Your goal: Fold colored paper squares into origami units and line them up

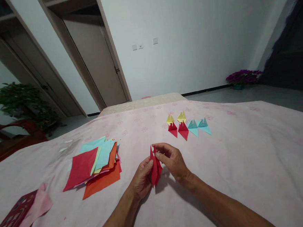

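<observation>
A folded red origami paper point(154, 173), narrow and pointed at both ends, is held upright between my hands above the cloth. My left hand point(143, 176) grips its left side, with the thumb lying against the paper. At the upper right part, my right hand point(171, 160) pinches the paper between thumb and fingers. Beyond my hands stand several finished origami cranes: yellow cranes point(182, 117) at the back, red cranes point(183, 129) in front of them, and light blue cranes point(203, 124) to the right.
A loose pile of coloured paper sheets point(100, 162) lies left of my hands. A dark red printed packet point(15, 214) with pink paper point(40, 207) sits at the near left. A pale pink flowered cloth point(234, 149) covers the table. A clear plastic wrapper point(68, 147) lies behind the pile.
</observation>
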### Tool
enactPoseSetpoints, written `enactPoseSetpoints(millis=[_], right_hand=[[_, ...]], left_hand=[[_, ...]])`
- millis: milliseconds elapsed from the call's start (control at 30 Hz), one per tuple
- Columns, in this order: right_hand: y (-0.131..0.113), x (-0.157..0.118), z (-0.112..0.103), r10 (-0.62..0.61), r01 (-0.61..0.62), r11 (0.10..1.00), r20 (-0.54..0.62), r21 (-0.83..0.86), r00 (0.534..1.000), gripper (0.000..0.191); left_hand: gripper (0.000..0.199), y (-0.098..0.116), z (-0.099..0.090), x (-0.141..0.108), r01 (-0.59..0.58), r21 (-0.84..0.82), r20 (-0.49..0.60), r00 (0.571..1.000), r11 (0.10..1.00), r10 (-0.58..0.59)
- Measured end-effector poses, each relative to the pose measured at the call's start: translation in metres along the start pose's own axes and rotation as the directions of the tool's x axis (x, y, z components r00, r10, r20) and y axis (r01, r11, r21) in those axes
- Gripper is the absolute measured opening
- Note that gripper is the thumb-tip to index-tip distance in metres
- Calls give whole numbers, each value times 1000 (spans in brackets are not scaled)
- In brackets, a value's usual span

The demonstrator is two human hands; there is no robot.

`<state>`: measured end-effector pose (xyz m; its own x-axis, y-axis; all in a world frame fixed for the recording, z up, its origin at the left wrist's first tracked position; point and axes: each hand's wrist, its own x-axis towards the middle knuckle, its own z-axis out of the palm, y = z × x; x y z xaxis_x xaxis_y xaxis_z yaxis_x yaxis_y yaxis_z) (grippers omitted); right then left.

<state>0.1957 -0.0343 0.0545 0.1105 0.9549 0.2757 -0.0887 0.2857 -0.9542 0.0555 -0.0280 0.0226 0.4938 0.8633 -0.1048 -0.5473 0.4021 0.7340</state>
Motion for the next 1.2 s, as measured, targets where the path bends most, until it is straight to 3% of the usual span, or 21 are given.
enactPoseSetpoints(millis=[400,667,967,1200], right_hand=[[-3,6,-4,-51,44,996,-86,-80,995,15],[-5,7,-5,-55,45,993,-91,-110,994,14],[2,12,-13,-100,93,984,-40,-152,994,10],[-1,12,-17,-103,109,984,45,-143,994,8]], left_hand=[[43,-1,-8,2,48,82,-29,999,995,-45],[46,-1,-13,2,44,93,16,999,995,-46],[48,2,-15,0,58,158,26,998,986,-62],[39,5,-9,-1,58,194,8,998,979,-60]])
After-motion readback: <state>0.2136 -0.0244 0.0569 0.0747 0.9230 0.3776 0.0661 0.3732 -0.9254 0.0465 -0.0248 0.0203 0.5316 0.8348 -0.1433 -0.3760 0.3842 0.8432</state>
